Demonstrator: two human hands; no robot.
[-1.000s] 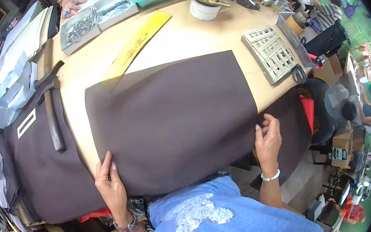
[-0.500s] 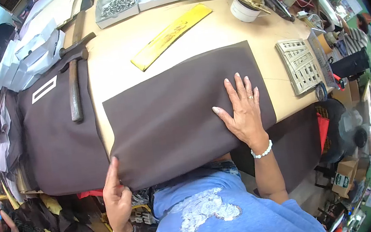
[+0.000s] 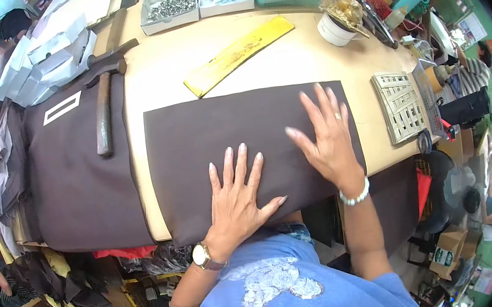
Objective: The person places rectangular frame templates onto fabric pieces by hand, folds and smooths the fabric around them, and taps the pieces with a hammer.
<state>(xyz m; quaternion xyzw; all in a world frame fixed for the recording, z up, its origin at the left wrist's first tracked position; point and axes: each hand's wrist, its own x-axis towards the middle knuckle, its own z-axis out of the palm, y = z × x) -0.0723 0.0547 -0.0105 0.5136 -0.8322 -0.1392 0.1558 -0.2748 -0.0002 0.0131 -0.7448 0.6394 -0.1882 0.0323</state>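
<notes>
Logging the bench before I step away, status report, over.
Left hand open, flat on dark sheet. Right hand open, over its right part. Sheet flat on table. Yellow strip lies just beyond, not on it.

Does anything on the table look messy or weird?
A little. The yellow strip lies slanted, with dark smudges on it. Farther right, crumpled golden stuff bulges over the white tub, which looks messy; I can't tell what it is. I see no spills.
</notes>
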